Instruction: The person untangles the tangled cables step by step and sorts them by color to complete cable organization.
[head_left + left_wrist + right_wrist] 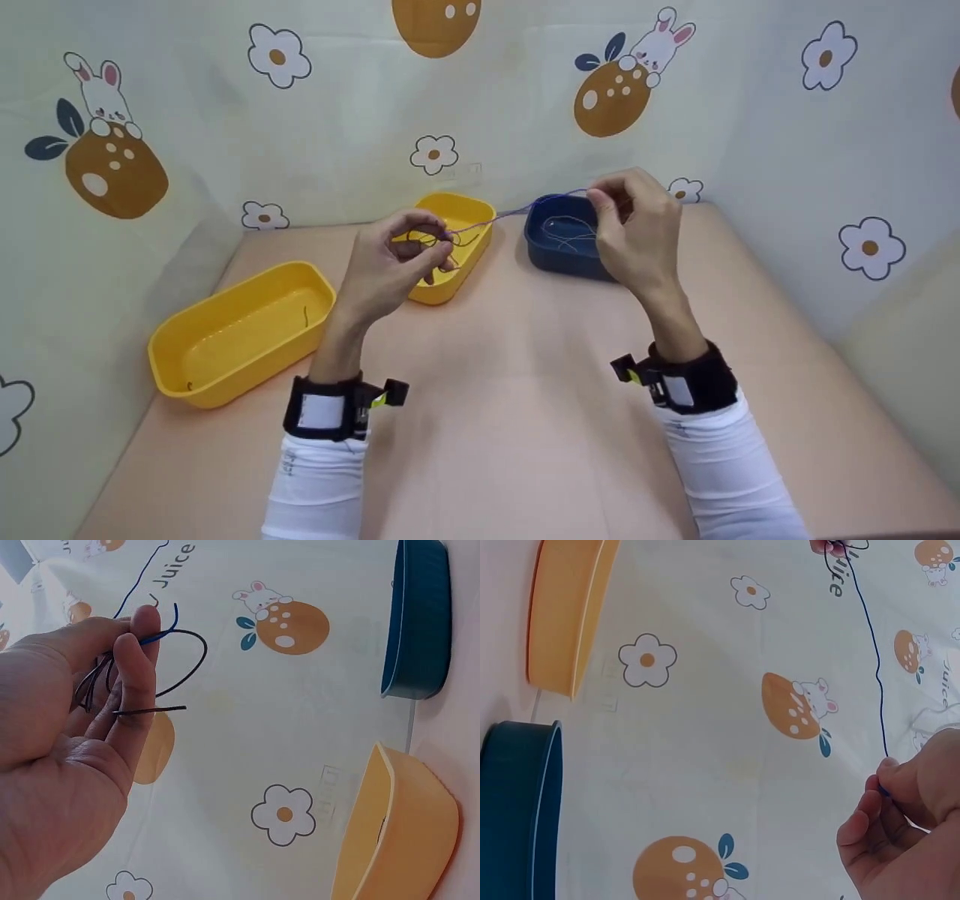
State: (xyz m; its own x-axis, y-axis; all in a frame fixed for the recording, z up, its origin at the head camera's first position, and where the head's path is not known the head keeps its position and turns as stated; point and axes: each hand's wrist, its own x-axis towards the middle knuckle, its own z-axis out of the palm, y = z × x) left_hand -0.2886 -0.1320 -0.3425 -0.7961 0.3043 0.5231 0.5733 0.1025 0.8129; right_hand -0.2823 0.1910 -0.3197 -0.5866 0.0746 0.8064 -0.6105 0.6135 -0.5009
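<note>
A thin blue wire [879,679] stretches between the two hands, above the containers. My left hand [394,262] pinches one end of it between thumb and fingertips, along with a looped bundle of black wire [204,652] whose free ends stick out past the fingers. My right hand [641,225] pinches the wire's other end, thumb against index finger. Behind the left hand stands a yellow container [442,292], partly covered by it. A dark blue container [562,262] with thin looped wires in it sits beyond the right hand, which overlaps its right side.
At the left, a second yellow container [247,375] lies slanted on the peach-coloured table [495,420], with a short dark wire piece [306,316] inside. A patterned curtain [510,97] rises behind the table and along both sides.
</note>
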